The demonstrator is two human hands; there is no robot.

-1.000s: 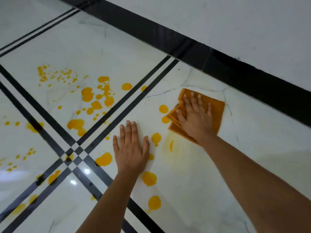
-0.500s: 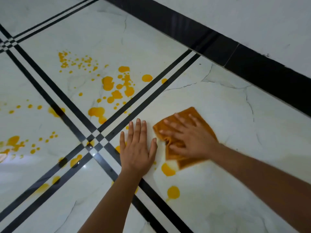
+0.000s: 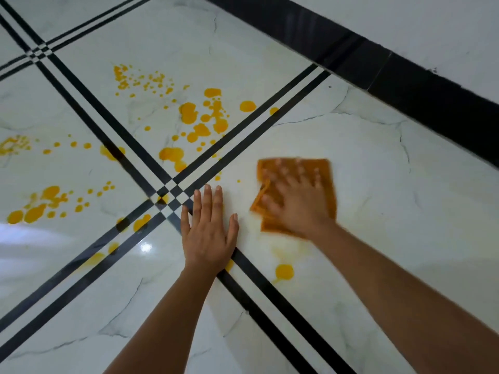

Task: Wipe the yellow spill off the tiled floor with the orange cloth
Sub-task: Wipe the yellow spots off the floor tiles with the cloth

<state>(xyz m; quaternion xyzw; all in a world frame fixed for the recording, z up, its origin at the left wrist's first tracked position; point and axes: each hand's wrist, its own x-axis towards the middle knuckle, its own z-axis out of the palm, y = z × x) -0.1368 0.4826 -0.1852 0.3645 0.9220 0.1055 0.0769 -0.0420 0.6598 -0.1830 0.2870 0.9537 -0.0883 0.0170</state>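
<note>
The folded orange cloth [image 3: 325,171] lies flat on the white tiled floor [image 3: 378,238], right of centre. My right hand [image 3: 297,203] presses down on it with fingers spread and straight; the hand is blurred by motion. My left hand [image 3: 209,233] rests flat on the floor just left of the cloth, fingers straight, partly over a black tile stripe. Yellow spill [image 3: 199,122] is spattered in blobs and drops over the tiles to the left and beyond. One yellow blob [image 3: 284,271] sits near my right forearm, with a faint smear above it.
Double black stripes [image 3: 129,160] cross the floor and meet at a checkered junction [image 3: 170,194] by my left fingertips. A black skirting band [image 3: 405,85] and white wall run along the upper right. More yellow drops [image 3: 35,209] lie far left.
My right hand has slid the cloth back away from me and flattened it, leaving a pale yellow smear where blobs were. The view has shifted; my left hand stays planted.
</note>
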